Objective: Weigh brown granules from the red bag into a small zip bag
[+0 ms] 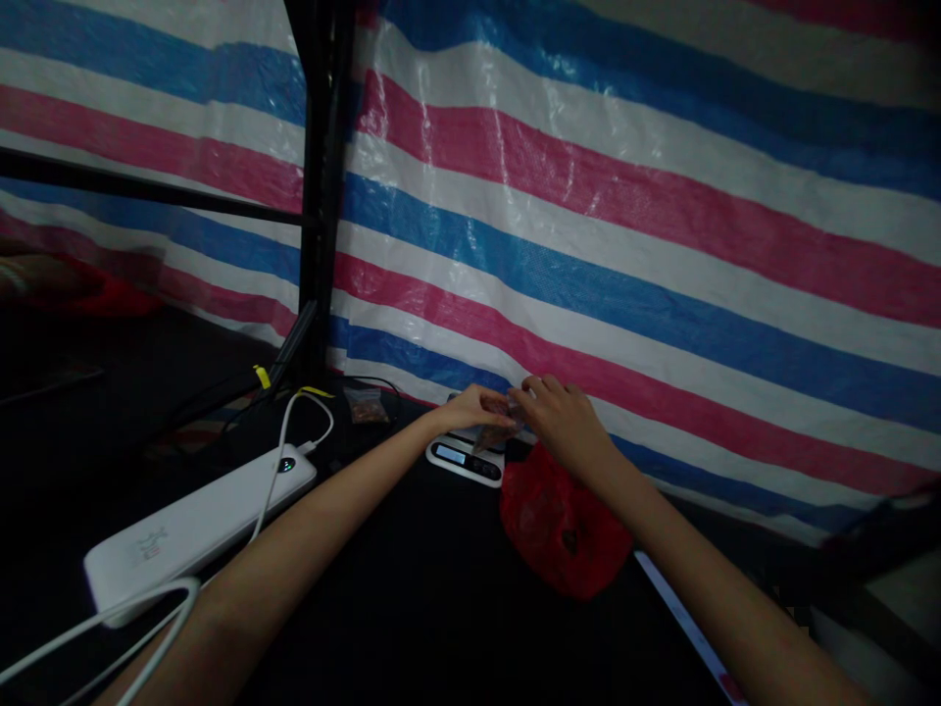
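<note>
My left hand point(474, 407) and my right hand point(555, 412) meet above a small white digital scale point(465, 463) with a lit display. Between them is a small clear plastic bag point(491, 436) with something brownish inside; my left fingers are closed on it. The fingertips of my right hand pinch near the bag's upper right side, though the exact grip is dim. Below my right hand lies a red plastic bag point(566, 529), crumpled and partly open. Another small clear bag with reddish-brown contents point(366, 406) rests left of the scale.
A white power bank point(198, 534) with a white cable point(273, 480) lies at the left, beside my left forearm. A thin, pale-edged flat object point(680, 613) is partly under my right forearm. A black metal post point(321, 196) stands before striped plastic sheeting point(624, 216).
</note>
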`<control>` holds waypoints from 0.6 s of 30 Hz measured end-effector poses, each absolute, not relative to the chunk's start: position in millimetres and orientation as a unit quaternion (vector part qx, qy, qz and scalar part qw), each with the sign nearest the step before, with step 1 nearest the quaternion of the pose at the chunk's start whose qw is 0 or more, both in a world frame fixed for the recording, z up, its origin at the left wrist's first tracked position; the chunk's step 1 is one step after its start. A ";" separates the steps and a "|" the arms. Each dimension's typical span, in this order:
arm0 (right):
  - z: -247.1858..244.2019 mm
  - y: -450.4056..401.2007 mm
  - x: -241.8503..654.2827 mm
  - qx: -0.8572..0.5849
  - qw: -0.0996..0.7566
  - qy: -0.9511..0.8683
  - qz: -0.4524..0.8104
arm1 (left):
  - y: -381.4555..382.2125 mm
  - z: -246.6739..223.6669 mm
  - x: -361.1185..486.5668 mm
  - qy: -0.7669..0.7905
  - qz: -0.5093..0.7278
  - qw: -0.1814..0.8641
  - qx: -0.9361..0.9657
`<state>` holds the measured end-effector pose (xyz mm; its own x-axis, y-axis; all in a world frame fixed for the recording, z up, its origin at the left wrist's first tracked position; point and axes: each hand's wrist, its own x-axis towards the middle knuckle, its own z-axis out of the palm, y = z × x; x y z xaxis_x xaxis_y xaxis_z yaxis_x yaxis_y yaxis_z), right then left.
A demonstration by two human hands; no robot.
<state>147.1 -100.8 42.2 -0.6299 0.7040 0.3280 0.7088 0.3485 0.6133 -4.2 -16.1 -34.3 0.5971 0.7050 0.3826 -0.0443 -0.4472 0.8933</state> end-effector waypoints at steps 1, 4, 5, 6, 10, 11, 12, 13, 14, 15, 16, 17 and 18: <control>41.4 -101.4 146.5 -0.421 0.001 -0.820 -0.387 | -16.6 -34.8 -3.7 0.217 0.388 0.478 0.757; 42.5 -105.8 144.6 -0.405 -0.001 -0.815 -0.414 | -15.6 -37.8 -1.1 0.199 0.384 0.485 0.760; 43.9 -108.2 143.9 -0.407 0.003 -0.813 -0.416 | -14.4 -38.8 -0.3 0.197 0.386 0.485 0.760; 45.4 -111.0 143.2 -0.412 0.012 -0.812 -0.414 | -12.9 -39.4 0.1 0.200 0.390 0.479 0.761; 45.7 -126.3 141.1 -0.452 0.088 -0.829 -0.317 | -5.7 -35.7 -4.3 0.244 0.426 0.406 0.770; 42.7 -131.8 140.4 -0.459 0.104 -0.841 -0.267 | -4.2 -33.7 -6.9 0.255 0.433 0.378 0.778; 38.0 -138.2 139.1 -0.462 0.117 -0.854 -0.208 | -2.9 -31.8 -9.9 0.265 0.434 0.347 0.788; 31.6 -145.6 137.2 -0.459 0.124 -0.868 -0.143 | -1.9 -30.6 -12.8 0.273 0.432 0.314 0.800; 23.9 -153.9 134.4 -0.451 0.127 -0.880 -0.078 | -1.0 -30.3 -15.5 0.281 0.427 0.280 0.812; 15.0 -162.8 130.8 -0.440 0.127 -0.889 -0.016 | -0.3 -31.3 -17.7 0.291 0.421 0.247 0.823; 5.3 -172.1 126.4 -0.427 0.125 -0.895 0.038 | 0.3 -33.7 -19.4 0.299 0.414 0.219 0.831; -4.5 -181.1 121.5 -0.417 0.122 -0.897 0.082 | 0.6 -37.3 -20.3 0.305 0.406 0.196 0.839; -14.2 -189.4 116.3 -0.409 0.119 -0.897 0.119 | 0.9 -41.9 -20.7 0.311 0.396 0.179 0.845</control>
